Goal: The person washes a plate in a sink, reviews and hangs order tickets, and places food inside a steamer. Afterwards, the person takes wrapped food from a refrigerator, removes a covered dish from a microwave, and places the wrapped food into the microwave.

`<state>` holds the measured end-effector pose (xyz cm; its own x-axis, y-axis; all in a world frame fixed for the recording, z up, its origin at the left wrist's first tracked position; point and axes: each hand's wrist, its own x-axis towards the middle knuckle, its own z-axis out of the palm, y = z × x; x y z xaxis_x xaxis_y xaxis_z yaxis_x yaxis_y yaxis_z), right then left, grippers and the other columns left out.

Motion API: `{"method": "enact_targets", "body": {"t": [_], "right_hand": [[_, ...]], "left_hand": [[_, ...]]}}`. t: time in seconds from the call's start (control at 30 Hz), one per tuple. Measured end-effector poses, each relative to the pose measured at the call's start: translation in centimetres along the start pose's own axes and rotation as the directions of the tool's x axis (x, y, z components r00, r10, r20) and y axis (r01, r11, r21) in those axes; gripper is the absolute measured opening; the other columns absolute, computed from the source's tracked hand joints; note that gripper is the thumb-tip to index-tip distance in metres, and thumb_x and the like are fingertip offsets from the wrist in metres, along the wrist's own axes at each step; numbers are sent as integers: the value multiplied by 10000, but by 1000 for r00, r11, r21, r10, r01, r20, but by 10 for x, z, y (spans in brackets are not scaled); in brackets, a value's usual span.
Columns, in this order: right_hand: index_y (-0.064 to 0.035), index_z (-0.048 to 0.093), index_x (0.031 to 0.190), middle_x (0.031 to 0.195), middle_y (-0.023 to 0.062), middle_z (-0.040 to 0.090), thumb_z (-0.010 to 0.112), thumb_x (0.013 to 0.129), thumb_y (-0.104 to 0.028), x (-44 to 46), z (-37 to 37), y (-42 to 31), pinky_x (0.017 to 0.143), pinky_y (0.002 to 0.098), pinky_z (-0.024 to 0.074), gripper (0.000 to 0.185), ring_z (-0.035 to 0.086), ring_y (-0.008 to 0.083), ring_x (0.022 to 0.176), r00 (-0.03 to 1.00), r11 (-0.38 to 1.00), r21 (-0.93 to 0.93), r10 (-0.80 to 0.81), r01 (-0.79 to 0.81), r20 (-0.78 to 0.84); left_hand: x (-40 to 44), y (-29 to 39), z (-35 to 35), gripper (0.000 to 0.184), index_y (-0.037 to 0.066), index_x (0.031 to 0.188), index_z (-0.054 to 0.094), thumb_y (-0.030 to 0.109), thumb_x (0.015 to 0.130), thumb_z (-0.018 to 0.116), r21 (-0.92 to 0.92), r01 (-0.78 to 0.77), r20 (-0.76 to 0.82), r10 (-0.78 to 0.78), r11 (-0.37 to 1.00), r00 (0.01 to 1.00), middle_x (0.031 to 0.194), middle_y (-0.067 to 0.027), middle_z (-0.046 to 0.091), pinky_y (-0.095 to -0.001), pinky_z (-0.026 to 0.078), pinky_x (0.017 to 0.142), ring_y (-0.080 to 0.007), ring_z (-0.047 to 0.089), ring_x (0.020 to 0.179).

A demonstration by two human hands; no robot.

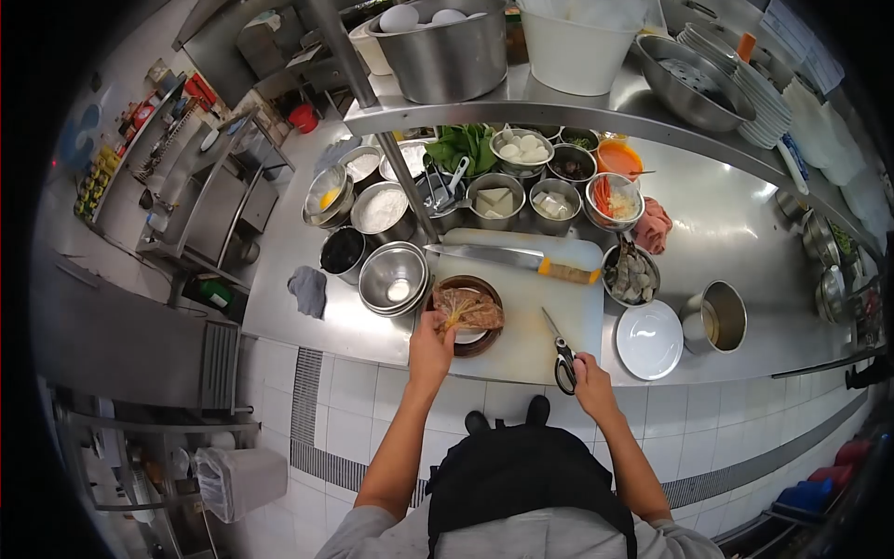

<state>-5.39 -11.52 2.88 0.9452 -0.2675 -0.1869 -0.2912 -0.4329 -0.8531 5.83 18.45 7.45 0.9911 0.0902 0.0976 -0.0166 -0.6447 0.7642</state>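
Note:
My left hand (pixel 432 347) pinches the gathered neck of a clear plastic bag (pixel 477 309) with brown food inside, possibly meat; yellow shows at the neck, perhaps a rubber band. The bag rests over a brown round bowl (pixel 491 343), which hides part of its inside. At the board's front edge, my right hand (pixel 591 380) is closed at the black handles of a pair of scissors (pixel 564 361), whose blades point away from me. Both bowl and scissors are over the white cutting board (pixel 531 326). A large knife (pixel 521 260) with a wooden handle lies across the board's far side.
Nested steel bowls (pixel 394 277) stand left of the board. To its right are a bowl of shrimp-like seafood (pixel 630 273), a white plate (pixel 649 339) and a steel pot (pixel 715 318). Several ingredient bowls line the back beneath a steel shelf (pixel 559 110). A grey cloth (pixel 307 291) lies left.

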Motion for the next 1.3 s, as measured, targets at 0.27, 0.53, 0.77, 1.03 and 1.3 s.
{"method": "enact_targets", "body": {"t": [0.27, 0.53, 0.77, 1.03, 1.3], "right_hand": [[-110, 391, 1414, 843, 37, 581, 626, 905, -125, -1, -27, -8, 625, 252, 408, 560, 508, 112, 722, 886, 973, 157, 82, -171, 456], [-119, 382, 1411, 900, 0, 505, 600, 939, -446, 27, -4, -66, 626, 218, 381, 614, 458, 87, 705, 320, 855, 210, -56, -473, 946], [-147, 454, 1370, 752, -56, 474, 544, 968, -364, 74, 31, -89, 529, 216, 320, 466, 403, 50, 566, 366, 939, 55, 77, -338, 928], [-129, 458, 1410, 811, -71, 511, 496, 995, -228, 103, 45, -114, 551, 210, 329, 428, 404, 40, 639, 372, 985, 27, 39, -169, 928], [-126, 510, 1371, 800, -24, 562, 538, 983, -203, 134, 7, -128, 529, 222, 357, 397, 423, 63, 613, 375, 973, 200, -145, -113, 916]], "left_hand": [[-17, -15, 5, 206, 4, 977, 635, 138, 844, 717, -215, 199, -60, -216, 956, 974, 778, -111, 694, -303, 517, 599, -184, 672, 680], [-33, -10, 7, 225, -14, 958, 601, 172, 871, 693, -544, 402, 68, -438, 736, 896, 726, -90, 680, -237, 469, 500, -110, 623, 571], [-42, -12, 11, 205, -18, 918, 590, 154, 872, 692, -600, 410, 67, -468, 687, 881, 717, -89, 675, -230, 458, 488, -100, 588, 543], [-45, -9, 5, 191, -24, 896, 573, 138, 886, 674, -636, 396, 55, -473, 662, 879, 699, -86, 661, -228, 451, 482, -97, 580, 539], [-101, 17, 30, 134, 14, 906, 586, 127, 899, 658, -419, 95, -318, -244, 903, 916, 754, -99, 665, -301, 489, 559, -180, 616, 609]]}}
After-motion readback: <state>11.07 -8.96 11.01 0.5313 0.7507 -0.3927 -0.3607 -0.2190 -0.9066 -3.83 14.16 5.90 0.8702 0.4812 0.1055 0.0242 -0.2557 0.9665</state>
